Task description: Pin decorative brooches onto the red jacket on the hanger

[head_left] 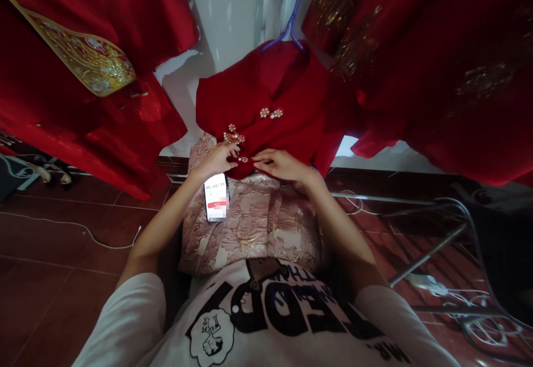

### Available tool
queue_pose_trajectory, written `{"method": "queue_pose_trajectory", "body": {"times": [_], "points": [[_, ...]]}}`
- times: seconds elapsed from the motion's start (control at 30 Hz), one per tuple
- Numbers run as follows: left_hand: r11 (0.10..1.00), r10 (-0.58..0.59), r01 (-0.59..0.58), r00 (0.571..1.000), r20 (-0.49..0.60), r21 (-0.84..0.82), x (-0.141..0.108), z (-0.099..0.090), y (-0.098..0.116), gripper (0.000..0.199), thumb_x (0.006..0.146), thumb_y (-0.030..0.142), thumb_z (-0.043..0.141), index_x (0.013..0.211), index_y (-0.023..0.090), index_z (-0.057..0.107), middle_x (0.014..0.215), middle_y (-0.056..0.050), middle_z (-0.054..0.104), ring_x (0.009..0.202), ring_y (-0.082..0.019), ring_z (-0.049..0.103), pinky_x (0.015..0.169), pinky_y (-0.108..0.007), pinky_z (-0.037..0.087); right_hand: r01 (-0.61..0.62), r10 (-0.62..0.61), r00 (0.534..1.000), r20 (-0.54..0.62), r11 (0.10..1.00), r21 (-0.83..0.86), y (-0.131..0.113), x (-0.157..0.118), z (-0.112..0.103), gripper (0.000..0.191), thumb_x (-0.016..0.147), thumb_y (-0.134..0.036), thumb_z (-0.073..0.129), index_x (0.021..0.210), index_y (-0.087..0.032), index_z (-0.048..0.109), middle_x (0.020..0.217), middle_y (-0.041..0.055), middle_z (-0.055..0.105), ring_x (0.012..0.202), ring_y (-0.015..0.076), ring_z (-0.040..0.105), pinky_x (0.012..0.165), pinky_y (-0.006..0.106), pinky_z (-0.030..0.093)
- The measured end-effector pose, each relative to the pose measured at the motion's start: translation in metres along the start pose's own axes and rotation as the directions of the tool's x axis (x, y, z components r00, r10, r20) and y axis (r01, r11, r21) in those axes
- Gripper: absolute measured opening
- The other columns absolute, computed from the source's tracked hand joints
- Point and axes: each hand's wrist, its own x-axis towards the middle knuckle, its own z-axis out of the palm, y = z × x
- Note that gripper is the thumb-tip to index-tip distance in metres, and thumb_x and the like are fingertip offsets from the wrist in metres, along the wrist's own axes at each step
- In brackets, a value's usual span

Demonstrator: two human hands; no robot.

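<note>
A red jacket (233, 97) hangs on a blue hanger (287, 29), its lower part spread over a pink floral brocade cloth (250, 234) on my lap. My left hand (219, 160) arches over the lower left of the jacket, thumb and fingers apart, beside a fan-shaped jewelled ornament (233, 137). My right hand (282, 165) rests on the jacket near its hem, fingers stretched out loosely. Between the hands lies a small flower-shaped jewelled fastener (242, 159). Higher up sits another flower fastener (271, 113). A lit phone (215, 200) showing a timer lies below my left hand.
Red garments with a gold embroidered panel (104, 67) hang at left; more red garments (437, 78) hang at right. A metal-framed chair (437, 250) stands at right above tangled white cables (478, 322). Another white cable (95, 239) and heeled shoes (54, 175) are at left.
</note>
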Motion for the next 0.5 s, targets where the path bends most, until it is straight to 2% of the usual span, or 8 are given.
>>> {"method": "queue_pose_trajectory", "body": {"times": [0.1,0.23,0.37,0.5], "points": [[0.973,0.075,-0.074,0.997,0.005,0.22,-0.005,0.001,0.006,0.033,0.087,0.019,0.079,0.118,0.014,0.071,0.125,-0.014,0.067,0.124,-0.033,0.062,0.108,-0.045,0.05,-0.041,0.046,0.998,-0.045,0.994,0.102,-0.009,-0.015,-0.029,0.031,0.1,-0.029,0.066,0.126,-0.019,0.079,0.127,0.0102,0.077,0.107,0.0212,0.076,0.1,0.037,0.062],[0.914,0.118,-0.102,0.993,-0.015,0.392,-0.008,0.003,0.014,0.027,0.095,0.025,0.072,0.119,0.013,0.071,0.127,-0.018,0.064,0.128,-0.037,0.057,0.11,-0.048,0.048,-0.039,0.054,0.994,-0.092,0.987,0.157,-0.017,-0.033,-0.056,0.036,0.101,-0.032,0.065,0.131,-0.017,0.076,0.126,0.0088,0.078,0.11,0.0216,0.076,0.103,0.039,0.062],[0.873,0.225,-0.183,0.974,-0.041,0.452,-0.006,0.004,0.011,0.016,0.097,0.025,0.07,0.109,0.015,0.074,0.119,-0.015,0.067,0.122,-0.034,0.06,0.108,-0.047,0.05,-0.019,0.039,0.991,-0.125,0.987,0.158,-0.02,-0.041,-0.068,0.041,0.099,-0.042,0.066,0.131,-0.018,0.076,0.127,0.0082,0.078,0.113,0.0231,0.076,0.107,0.043,0.061],[0.813,0.381,-0.33,0.924,-0.01,0.479,-0.002,0.002,0.006,0.008,0.098,0.021,0.068,0.1,0.015,0.072,0.11,-0.013,0.071,0.113,-0.031,0.063,0.108,-0.048,0.049,0.013,0.007,0.992,-0.127,0.987,0.158,-0.02,-0.042,-0.069,0.051,0.096,-0.055,0.067,0.13,-0.017,0.076,0.125,0.0105,0.078,0.113,0.0267,0.076,0.108,0.048,0.06]]}}
